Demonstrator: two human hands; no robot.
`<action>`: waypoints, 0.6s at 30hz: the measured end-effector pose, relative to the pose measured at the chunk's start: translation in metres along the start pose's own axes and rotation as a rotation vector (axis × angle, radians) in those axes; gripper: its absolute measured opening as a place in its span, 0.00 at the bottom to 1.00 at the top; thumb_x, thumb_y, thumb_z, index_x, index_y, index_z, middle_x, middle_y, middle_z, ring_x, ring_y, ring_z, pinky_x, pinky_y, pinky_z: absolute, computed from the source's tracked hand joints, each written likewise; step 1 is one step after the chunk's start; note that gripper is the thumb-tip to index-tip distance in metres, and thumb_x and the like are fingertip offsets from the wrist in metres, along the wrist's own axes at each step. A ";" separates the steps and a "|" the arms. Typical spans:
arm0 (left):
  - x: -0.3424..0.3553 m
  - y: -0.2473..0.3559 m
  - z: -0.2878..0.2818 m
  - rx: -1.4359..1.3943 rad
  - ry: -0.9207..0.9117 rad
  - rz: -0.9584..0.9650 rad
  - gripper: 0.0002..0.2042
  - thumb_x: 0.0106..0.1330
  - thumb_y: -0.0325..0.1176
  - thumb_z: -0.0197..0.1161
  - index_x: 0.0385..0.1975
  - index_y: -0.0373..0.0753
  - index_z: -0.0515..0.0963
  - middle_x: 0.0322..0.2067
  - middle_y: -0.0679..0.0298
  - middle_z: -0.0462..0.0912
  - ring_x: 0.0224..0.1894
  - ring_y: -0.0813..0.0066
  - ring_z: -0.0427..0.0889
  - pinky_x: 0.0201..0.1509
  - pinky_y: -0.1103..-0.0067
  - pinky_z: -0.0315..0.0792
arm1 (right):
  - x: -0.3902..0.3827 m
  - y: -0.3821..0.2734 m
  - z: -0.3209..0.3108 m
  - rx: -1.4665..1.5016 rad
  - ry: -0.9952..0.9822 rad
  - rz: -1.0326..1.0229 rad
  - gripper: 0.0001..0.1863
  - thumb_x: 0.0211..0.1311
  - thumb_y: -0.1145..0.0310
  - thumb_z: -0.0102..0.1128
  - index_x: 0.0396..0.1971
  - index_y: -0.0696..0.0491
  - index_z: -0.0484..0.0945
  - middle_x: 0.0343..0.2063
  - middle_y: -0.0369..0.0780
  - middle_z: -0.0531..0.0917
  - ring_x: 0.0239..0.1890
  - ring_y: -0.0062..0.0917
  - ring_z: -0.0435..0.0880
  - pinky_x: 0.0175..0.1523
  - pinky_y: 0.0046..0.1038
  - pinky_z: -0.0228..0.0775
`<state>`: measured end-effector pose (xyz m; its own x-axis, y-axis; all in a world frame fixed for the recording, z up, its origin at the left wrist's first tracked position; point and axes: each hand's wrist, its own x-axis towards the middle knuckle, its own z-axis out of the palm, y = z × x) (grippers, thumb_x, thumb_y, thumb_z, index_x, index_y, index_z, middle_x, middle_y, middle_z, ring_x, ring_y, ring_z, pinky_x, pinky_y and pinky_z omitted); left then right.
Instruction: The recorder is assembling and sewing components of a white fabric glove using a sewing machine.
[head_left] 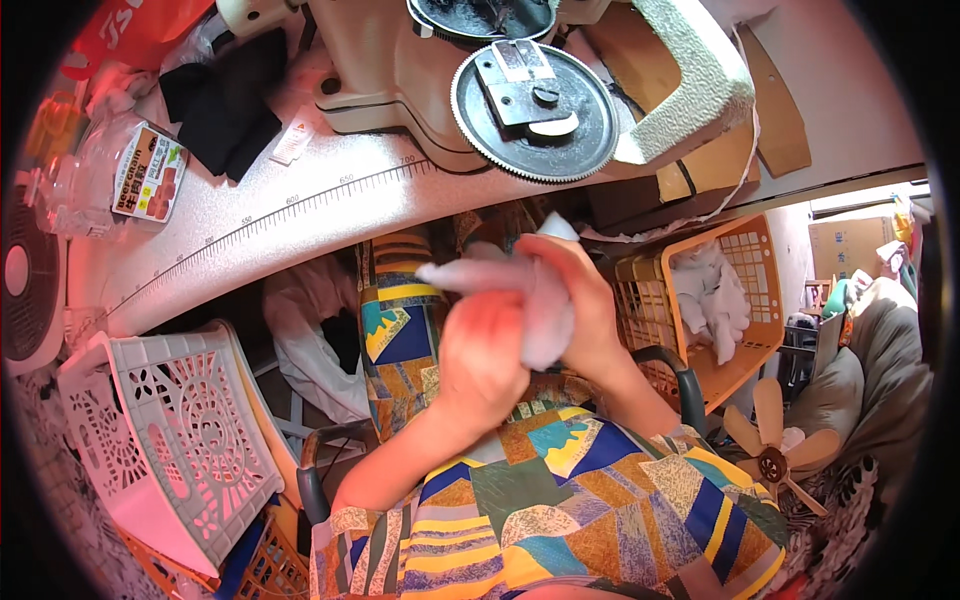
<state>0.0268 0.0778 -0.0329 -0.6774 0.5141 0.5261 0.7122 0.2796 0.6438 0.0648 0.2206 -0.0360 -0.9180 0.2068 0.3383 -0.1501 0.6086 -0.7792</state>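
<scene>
Over my patterned lap, both hands grip a soft pale grey-white fabric piece [545, 330], with a strip sticking out to the left. My left hand [480, 355] is closed on it from below and left. My right hand [580, 310] wraps round its right side, with a small white tip showing above the fingers; I cannot tell if that tip is part of the same piece. Some fingertips are hidden by the fabric. Just beyond my hands stands a cream machine [680, 100] with a large toothed black disc [530, 150] on the worktable [245, 255], whose edge has a ruler scale.
An orange basket [750, 330] of white fabric is at right, near a small fan [770, 460]. A white crate [175, 450] is at lower left. Black cloth [220, 120], a plastic jar [90, 185] and another fan [25, 280] are along the left.
</scene>
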 end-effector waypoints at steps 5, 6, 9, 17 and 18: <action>-0.016 0.007 0.012 -0.099 0.069 0.082 0.16 0.39 0.21 0.63 0.32 0.32 0.71 0.35 0.53 0.75 0.36 0.53 0.76 0.42 0.64 0.70 | 0.014 0.019 0.004 0.228 -0.040 -0.024 0.09 0.42 0.75 0.62 0.22 0.57 0.70 0.22 0.39 0.73 0.25 0.30 0.74 0.30 0.26 0.65; -0.018 0.005 0.016 -0.139 0.118 0.038 0.17 0.39 0.21 0.63 0.33 0.32 0.70 0.35 0.53 0.75 0.36 0.53 0.76 0.42 0.63 0.70 | 0.013 0.019 0.004 0.178 0.008 -0.060 0.10 0.41 0.75 0.62 0.21 0.57 0.69 0.22 0.39 0.72 0.24 0.30 0.73 0.29 0.26 0.64; -0.018 0.001 0.022 -0.357 0.104 -0.306 0.18 0.45 0.18 0.60 0.39 0.32 0.69 0.40 0.53 0.72 0.42 0.57 0.73 0.50 0.71 0.67 | 0.013 0.018 0.007 0.104 0.161 -0.172 0.15 0.40 0.73 0.63 0.17 0.56 0.63 0.18 0.38 0.68 0.20 0.27 0.69 0.25 0.26 0.59; -0.032 -0.011 0.020 -0.335 0.165 -0.467 0.19 0.48 0.19 0.44 0.42 0.33 0.71 0.43 0.56 0.72 0.47 0.66 0.72 0.54 0.76 0.65 | 0.015 0.007 0.010 0.515 0.010 0.417 0.16 0.47 0.79 0.66 0.39 0.58 0.77 0.37 0.38 0.82 0.40 0.22 0.80 0.46 0.23 0.71; -0.023 -0.017 0.014 -0.222 0.168 -0.480 0.21 0.48 0.20 0.39 0.42 0.33 0.71 0.41 0.56 0.73 0.48 0.66 0.73 0.53 0.75 0.65 | 0.011 0.009 0.006 0.570 -0.117 0.477 0.19 0.48 0.79 0.66 0.43 0.58 0.78 0.40 0.38 0.82 0.42 0.22 0.81 0.50 0.23 0.71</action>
<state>0.0327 0.0728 -0.0643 -0.9494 0.2298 0.2143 0.2728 0.2641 0.9251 0.0509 0.2234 -0.0427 -0.9593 0.2462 -0.1379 0.1361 -0.0245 -0.9904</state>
